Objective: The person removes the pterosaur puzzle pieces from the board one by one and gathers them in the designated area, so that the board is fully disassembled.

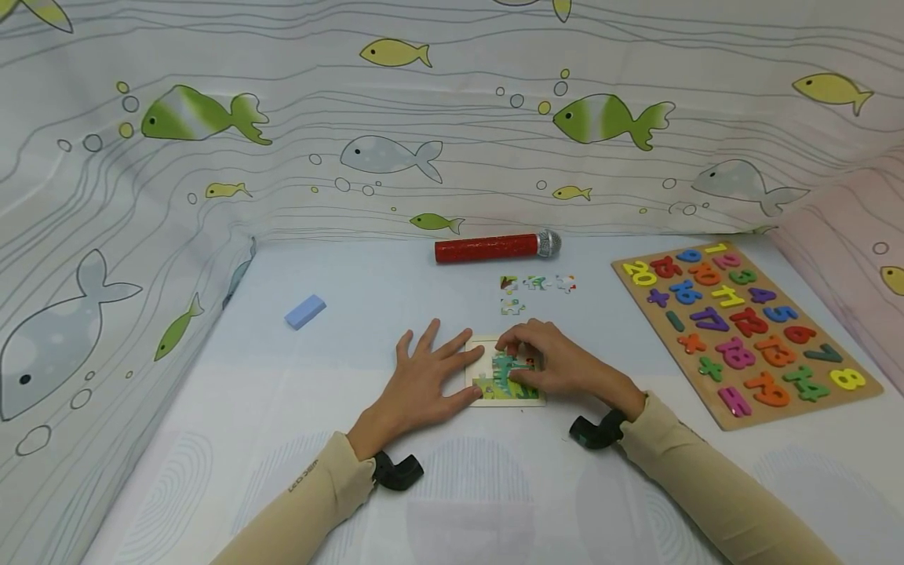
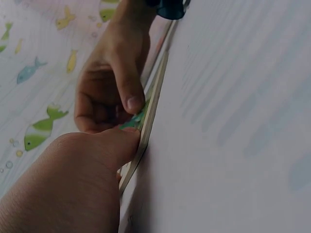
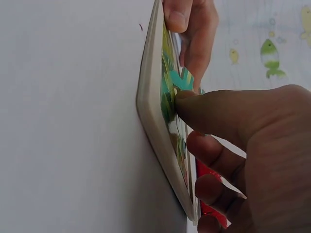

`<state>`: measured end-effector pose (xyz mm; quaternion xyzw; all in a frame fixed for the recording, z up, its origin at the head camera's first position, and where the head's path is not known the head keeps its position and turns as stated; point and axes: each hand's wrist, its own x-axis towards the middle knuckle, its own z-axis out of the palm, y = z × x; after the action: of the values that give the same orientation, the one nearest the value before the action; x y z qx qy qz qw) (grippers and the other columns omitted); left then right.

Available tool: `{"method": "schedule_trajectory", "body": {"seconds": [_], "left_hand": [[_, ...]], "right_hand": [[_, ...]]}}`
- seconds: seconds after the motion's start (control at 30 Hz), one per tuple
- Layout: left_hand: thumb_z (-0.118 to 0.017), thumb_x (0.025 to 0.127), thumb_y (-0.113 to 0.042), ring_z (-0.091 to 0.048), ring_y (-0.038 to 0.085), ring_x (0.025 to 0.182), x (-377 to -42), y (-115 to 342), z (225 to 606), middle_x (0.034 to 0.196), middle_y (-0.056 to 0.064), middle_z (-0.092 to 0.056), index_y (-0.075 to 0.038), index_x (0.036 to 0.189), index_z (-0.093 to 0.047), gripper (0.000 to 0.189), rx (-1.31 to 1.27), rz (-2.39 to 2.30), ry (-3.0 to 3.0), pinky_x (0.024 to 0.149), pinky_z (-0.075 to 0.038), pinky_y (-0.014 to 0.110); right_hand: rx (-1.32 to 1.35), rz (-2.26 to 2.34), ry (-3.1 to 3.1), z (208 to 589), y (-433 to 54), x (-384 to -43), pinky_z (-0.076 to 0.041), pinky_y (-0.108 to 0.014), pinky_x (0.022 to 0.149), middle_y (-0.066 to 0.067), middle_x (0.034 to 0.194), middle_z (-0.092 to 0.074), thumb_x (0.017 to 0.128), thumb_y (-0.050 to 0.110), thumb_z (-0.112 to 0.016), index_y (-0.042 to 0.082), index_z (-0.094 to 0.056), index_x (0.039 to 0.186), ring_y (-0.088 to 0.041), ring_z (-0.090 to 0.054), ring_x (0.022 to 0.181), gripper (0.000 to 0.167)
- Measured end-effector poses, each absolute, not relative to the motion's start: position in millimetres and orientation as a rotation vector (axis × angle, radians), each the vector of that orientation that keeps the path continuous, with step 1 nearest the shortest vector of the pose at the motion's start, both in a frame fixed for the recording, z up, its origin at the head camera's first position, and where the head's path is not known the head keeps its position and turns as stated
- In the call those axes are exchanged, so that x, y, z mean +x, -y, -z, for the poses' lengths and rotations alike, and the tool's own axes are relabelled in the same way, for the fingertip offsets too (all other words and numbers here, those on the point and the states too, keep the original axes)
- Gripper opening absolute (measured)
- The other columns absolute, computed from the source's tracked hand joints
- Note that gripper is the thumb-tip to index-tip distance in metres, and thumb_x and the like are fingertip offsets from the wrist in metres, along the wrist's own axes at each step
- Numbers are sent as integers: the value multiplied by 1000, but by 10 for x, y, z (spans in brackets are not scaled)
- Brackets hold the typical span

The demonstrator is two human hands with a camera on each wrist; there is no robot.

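A small wooden jigsaw tray (image 1: 510,404) lies in front of me, partly filled with pieces showing a green dinosaur picture. My left hand (image 1: 424,380) is spread at its left side, the thumb and fingertips resting on the frame. Over the right part of the tray is my right hand (image 1: 565,362). In the right wrist view its thumb and a finger pinch a teal jigsaw piece (image 3: 182,80) that stands tilted above the picture. The upper left of the tray shows bare wood. Several loose jigsaw pieces (image 1: 538,283) lie beyond the tray.
A red microphone (image 1: 487,249) lies at the back of the table. At the right is a wooden number board (image 1: 695,337) with coloured numerals and signs. A blue block (image 1: 306,312) sits at the left. A fish-patterned cloth (image 1: 494,173) walls the table's back and sides.
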<state>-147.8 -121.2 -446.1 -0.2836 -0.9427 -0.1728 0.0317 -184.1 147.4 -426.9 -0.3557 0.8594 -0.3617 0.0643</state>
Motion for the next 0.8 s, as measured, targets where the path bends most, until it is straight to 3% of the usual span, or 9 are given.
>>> {"method": "schedule_trajectory", "body": {"seconds": [0.33, 0.8], "left_hand": [[-52, 96, -62, -19, 44, 156, -1478, 1208, 4459, 164, -7, -38, -36, 151, -50, 61, -875, 530, 2900, 116, -9, 74], [-52, 96, -61, -18, 43, 157, -1472, 1202, 4452, 165, -8, -37, -36, 151, -50, 61, -873, 516, 2911, 116, -10, 74]], "right_hand": [[-1120, 1003, -2622, 4279, -1474, -1841, -37, -35, 86, 8, 103, -67, 89, 18, -79, 16, -68, 128, -13, -50, 93, 41], [-1214, 847, -2710, 4240, -1470, -1844, -44, -34, 86, 8, 108, -70, 89, 24, -80, 16, -71, 127, -10, -54, 93, 40]]}}
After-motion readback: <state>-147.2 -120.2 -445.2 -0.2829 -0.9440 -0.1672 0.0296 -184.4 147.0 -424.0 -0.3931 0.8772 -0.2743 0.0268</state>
